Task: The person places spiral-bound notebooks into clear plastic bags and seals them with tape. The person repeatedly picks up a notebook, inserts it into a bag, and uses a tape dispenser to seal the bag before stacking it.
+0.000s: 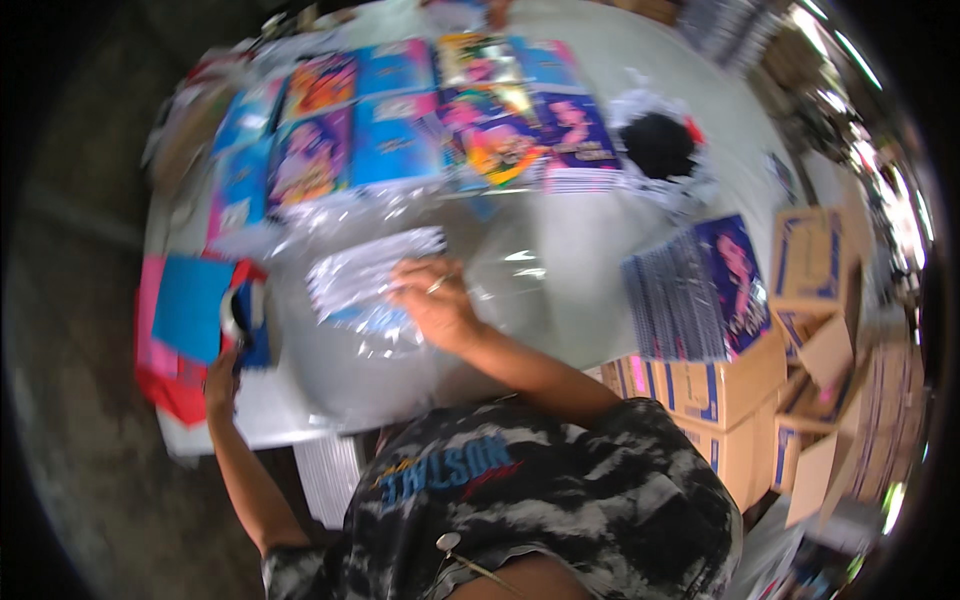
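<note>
A stack in clear plastic wrap (370, 270), its white edges showing, lies on the table in front of me. My right hand (437, 300) is on its right end, fingers bent over the film, with a ring on one finger. Off to the left, my left hand (222, 378) is closed on the lower end of what looks like a tape dispenser (236, 318), blurred, with a pale round roll. Beside that are a bright blue sheet or booklet (190, 305) and a red bag or cover (172, 393).
Stacks of colourful booklets (400, 140) stand in rows across the far table (660, 290). A dark bundle in white plastic (657, 145) sits at far right. More booklets (690, 290) lie fanned at the right edge, near cardboard boxes (715, 390). Another person's hand (497, 12) shows at the top.
</note>
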Action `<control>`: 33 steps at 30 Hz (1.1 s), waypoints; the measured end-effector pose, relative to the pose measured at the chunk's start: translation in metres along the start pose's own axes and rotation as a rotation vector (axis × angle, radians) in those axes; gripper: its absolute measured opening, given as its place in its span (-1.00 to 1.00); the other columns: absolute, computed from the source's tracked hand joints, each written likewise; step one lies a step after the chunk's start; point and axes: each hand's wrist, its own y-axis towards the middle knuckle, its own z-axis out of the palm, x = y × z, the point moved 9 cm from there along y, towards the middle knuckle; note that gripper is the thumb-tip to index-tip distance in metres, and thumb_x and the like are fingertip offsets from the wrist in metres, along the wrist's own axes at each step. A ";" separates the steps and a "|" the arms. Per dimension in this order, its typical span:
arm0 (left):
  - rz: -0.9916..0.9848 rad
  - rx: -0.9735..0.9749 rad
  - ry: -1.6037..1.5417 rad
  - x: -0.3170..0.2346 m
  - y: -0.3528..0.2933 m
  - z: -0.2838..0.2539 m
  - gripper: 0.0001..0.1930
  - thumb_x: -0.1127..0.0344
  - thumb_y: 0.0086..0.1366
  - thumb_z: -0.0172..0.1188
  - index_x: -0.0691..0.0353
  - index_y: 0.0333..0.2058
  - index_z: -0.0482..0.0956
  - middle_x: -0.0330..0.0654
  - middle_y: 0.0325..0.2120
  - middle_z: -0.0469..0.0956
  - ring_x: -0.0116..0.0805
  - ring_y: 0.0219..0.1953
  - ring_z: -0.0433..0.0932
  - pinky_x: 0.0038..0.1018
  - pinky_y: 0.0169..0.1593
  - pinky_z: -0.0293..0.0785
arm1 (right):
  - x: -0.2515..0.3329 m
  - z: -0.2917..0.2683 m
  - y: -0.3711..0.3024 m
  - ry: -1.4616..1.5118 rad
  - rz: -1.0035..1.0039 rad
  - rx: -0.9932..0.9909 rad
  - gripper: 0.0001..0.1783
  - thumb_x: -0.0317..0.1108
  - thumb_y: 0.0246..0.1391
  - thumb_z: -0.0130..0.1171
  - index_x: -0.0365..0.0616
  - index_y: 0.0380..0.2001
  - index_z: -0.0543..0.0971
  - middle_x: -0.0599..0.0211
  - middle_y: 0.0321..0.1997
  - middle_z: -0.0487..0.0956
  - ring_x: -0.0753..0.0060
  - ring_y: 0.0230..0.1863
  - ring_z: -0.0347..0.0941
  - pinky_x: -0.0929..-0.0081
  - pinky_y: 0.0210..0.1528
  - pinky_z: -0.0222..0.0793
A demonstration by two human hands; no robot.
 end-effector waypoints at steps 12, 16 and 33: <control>0.432 -0.683 -0.138 -0.101 -0.101 0.018 -0.63 0.07 0.23 0.13 0.32 -0.48 0.57 -0.25 -0.60 0.55 -0.57 -0.65 0.33 -0.61 -0.53 0.23 | 0.009 0.008 0.007 -0.044 -0.038 -0.004 -0.82 -0.53 -0.29 0.30 0.00 -0.58 0.53 0.52 -0.24 0.56 0.46 -0.10 0.44 0.46 -0.07 0.16; 0.343 -0.015 -0.551 -0.182 -0.167 0.200 -0.64 0.08 0.24 0.15 0.21 -0.61 0.47 -0.27 -0.72 0.45 -0.61 -0.78 0.24 -0.65 -0.71 0.12 | 0.010 0.008 0.007 -0.031 -0.042 0.008 -0.81 -0.53 -0.29 0.29 0.01 -0.58 0.53 0.53 -0.24 0.55 0.47 -0.10 0.44 0.46 -0.07 0.18; -0.007 0.858 -0.354 -0.072 -0.177 0.349 -0.57 -0.03 0.20 0.15 0.23 -0.16 0.45 -0.29 -0.39 0.51 -0.54 -0.38 0.46 -0.57 -0.30 0.35 | 0.003 0.080 0.071 -0.030 0.314 0.775 0.05 -0.11 -0.45 0.46 -0.17 0.17 0.19 0.10 -0.06 0.46 0.07 0.06 0.34 0.23 0.18 0.04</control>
